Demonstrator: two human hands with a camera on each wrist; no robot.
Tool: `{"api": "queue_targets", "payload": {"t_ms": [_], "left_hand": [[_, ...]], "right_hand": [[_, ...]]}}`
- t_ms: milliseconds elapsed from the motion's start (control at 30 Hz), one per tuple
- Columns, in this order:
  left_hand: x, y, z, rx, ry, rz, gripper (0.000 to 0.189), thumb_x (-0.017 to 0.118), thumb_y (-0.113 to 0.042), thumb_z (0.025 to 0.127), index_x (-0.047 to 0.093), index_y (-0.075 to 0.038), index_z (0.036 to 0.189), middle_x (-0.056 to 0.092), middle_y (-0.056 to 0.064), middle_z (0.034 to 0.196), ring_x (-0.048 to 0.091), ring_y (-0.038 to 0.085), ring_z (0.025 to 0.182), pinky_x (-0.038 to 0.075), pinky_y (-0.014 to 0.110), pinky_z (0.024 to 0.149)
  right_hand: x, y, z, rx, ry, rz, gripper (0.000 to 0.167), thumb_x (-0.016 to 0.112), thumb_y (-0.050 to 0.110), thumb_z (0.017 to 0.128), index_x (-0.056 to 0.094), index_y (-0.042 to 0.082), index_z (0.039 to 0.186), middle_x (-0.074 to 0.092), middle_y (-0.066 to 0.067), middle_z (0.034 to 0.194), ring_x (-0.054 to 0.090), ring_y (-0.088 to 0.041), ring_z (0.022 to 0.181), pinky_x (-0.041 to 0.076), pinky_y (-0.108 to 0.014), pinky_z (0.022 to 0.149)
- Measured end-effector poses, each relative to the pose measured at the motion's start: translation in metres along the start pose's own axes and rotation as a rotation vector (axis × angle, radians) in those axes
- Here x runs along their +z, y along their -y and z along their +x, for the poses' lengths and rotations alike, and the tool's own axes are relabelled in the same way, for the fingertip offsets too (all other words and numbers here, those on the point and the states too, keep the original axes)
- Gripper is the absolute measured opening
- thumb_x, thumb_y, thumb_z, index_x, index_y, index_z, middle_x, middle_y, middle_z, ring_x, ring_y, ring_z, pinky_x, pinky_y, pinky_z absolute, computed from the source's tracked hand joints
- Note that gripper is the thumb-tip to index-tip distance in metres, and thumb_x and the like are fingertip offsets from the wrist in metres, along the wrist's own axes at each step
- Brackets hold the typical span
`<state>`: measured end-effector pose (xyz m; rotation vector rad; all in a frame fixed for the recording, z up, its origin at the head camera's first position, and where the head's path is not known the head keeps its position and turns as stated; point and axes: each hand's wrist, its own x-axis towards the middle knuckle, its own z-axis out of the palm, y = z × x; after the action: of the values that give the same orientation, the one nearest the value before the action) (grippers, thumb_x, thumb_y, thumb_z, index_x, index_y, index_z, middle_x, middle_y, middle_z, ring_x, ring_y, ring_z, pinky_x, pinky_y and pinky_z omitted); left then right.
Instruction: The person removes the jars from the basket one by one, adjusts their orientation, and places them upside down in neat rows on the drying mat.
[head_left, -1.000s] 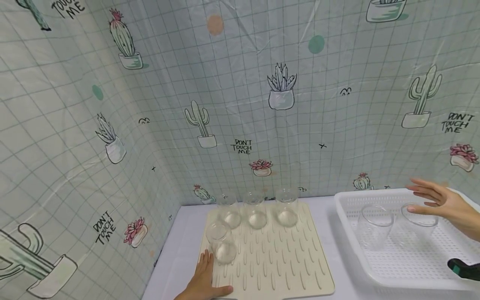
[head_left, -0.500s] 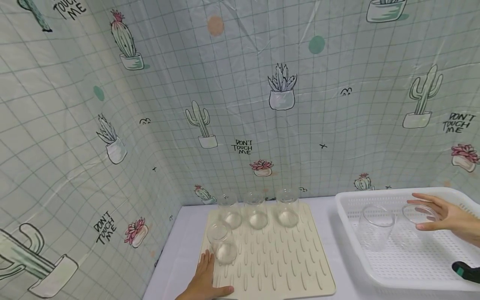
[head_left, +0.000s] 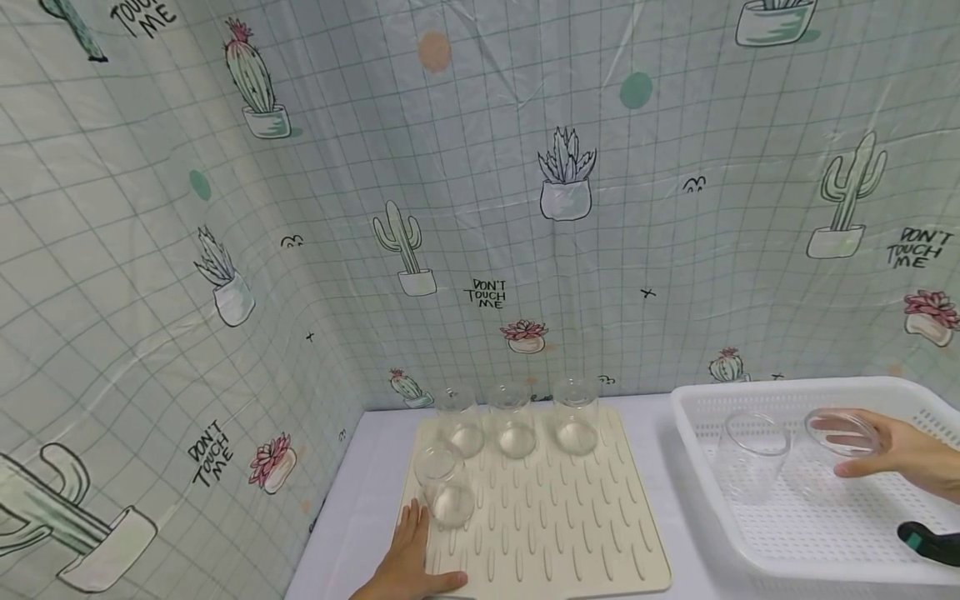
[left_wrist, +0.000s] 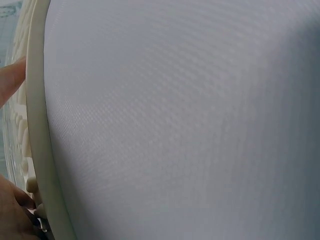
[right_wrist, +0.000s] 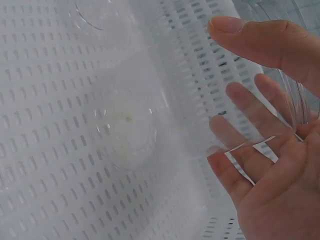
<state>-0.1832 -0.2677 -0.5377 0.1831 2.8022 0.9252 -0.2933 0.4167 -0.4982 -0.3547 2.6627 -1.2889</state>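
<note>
My right hand [head_left: 903,450] reaches over a white perforated plastic basket [head_left: 712,525] and grips a clear cup [head_left: 817,483] near its rim. In the right wrist view, the fingers [right_wrist: 245,105] show through the cup's clear wall, with the thumb on its near side. Another clear cup [head_left: 752,467] stands left of it in the basket. My left hand [head_left: 405,554] lies flat with straight fingers on the left edge of a beige ridged drying mat [head_left: 555,517]. Just beyond its fingertips is a clear cup [head_left: 452,504] on the mat.
Along the mat's far edge stand three more clear cups, the left cup [head_left: 465,437], the middle cup [head_left: 516,437] and the right cup [head_left: 576,433]. A cactus-print curtain [head_left: 562,275] hangs behind the white table [head_left: 645,450]. A black piece [head_left: 930,542] overlaps the basket's lower right.
My right hand has come down from above the right-hand cup, and its fingers and thumb now lie around it. My left hand has stayed on the mat.
</note>
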Motion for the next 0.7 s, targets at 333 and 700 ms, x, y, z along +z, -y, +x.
{"api": "queue_targets", "payload": {"t_ms": [333, 700], "left_hand": [[0.000, -0.002, -0.001, 0.018, -0.003, -0.008, 0.121, 0.083, -0.050, 0.077, 0.016, 0.021, 0.148, 0.003, 0.041, 0.156, 0.001, 0.058, 0.143, 0.012, 0.072, 0.110], [-0.004, -0.002, 0.001, 0.000, 0.018, 0.005, 0.123, 0.082, -0.054, 0.076, 0.015, 0.019, 0.150, 0.002, 0.040, 0.156, 0.001, 0.058, 0.143, 0.015, 0.071, 0.110]], "right_hand": [[-0.001, 0.014, -0.002, 0.033, -0.049, -0.063, 0.069, 0.076, 0.015, 0.089, 0.037, -0.010, 0.140, 0.061, -0.002, 0.124, 0.039, -0.067, 0.118, 0.051, -0.061, 0.075], [-0.013, 0.024, -0.011, -0.092, -0.233, -0.095, 0.070, 0.078, 0.007, 0.086, 0.038, 0.039, 0.135, 0.044, 0.031, 0.114, 0.057, -0.039, 0.104, 0.054, -0.059, 0.070]]}}
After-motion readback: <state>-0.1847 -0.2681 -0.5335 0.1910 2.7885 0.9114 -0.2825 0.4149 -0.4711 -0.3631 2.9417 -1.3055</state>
